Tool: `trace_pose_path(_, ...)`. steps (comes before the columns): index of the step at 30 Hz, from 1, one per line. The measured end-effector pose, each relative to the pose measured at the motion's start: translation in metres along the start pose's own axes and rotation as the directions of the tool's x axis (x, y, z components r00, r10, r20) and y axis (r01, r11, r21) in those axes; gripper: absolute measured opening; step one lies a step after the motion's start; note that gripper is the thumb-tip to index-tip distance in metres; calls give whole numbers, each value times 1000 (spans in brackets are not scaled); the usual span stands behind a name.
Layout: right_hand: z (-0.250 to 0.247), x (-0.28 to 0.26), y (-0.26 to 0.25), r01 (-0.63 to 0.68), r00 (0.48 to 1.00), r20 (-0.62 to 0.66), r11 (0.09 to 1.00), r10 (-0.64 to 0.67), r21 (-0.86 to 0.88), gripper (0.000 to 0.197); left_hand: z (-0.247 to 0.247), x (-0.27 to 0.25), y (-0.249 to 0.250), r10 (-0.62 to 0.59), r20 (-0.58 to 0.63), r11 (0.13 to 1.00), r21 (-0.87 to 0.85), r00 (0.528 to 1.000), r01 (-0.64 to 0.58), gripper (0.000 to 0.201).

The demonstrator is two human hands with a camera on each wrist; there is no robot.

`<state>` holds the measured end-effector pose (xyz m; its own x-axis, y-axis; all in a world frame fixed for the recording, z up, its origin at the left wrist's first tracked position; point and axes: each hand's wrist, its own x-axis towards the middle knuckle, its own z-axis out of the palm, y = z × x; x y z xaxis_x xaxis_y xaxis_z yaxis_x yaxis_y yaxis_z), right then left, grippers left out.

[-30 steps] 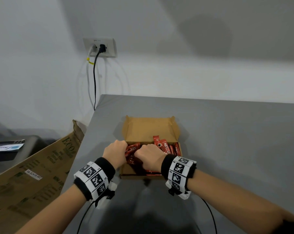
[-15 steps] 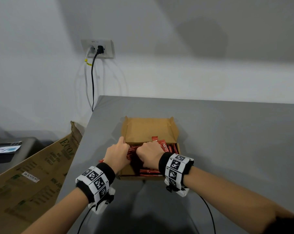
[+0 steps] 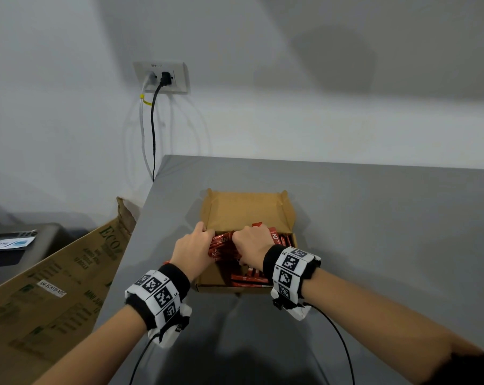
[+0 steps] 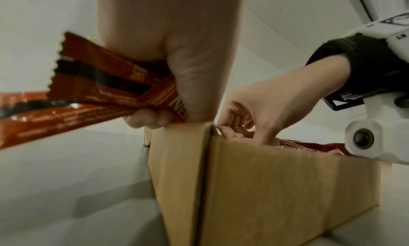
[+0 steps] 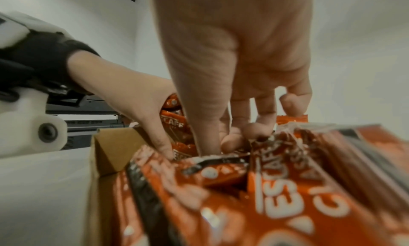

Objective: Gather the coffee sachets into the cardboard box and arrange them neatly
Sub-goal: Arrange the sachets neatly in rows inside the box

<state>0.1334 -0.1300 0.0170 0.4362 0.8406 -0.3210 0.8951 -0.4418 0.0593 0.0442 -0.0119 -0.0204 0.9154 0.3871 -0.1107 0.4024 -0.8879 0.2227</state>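
Box [image 3: 247,209] is the landmark: open-topped cardboard, sitting on the grey table [image 3: 374,232] near its left edge, far flap raised. Red sachets [image 3: 252,276] fill its near part; the far part shows bare cardboard. Left hand [image 3: 192,250] reaches over the box's left wall, fingers curled round a bundle of sachets [image 4: 106,85] whose ends stick out past that wall. Right hand [image 3: 250,243] is inside the box, fingertips [image 5: 230,141] curled down into the pile; whether they pinch one, I cannot tell. Right of the box, bare table runs wide.
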Motion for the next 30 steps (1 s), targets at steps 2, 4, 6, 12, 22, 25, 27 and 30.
trace_pose_path(2, 1, 2, 2, -19, 1000, 11, 999, 19, 30, 31, -1, 0, -1, 4, 7, 1000, -6, 1000, -4, 27)
trace_pose_path(4, 2, 4, 4, -31, 999, 14, 998, 30, 59, 32, -3, 2, -3, 11, 14, 999, -43, 1000, -10, 27)
trace_pose_path(6, 3, 4, 5, -35, 999, 11, 995, 34, 91, 31, -6, 4, -5, 28, 23, 997, -75, 999, -26, 23)
trace_pose_path(12, 3, 5, 6, -29, 1000, 3, 995, 29, 91, 31, -7, 5, -6, 58, 23, 996, -67, 998, -57, 18)
trace_pose_path(22, 5, 8, 8, -54, 998, 43, 993, 49, 109, 35, -10, 4, -4, 60, 23, 994, -91, 998, -58, 18)
trace_pose_path(25, 3, 6, 8, -37, 999, 37, 995, 34, 92, 37, -10, 3, -3, 58, 16, 994, -91, 998, -56, 17)
trace_pose_path(27, 2, 5, 9, -28, 999, 34, 996, 25, 80, 39, -10, 2, -3, 59, 17, 994, -94, 998, -57, 17)
trace_pose_path(30, 1, 3, 9, -19, 999, 31, 997, 17, 72, 42, -11, 2, -3, 57, 24, 994, -97, 998, -54, 17)
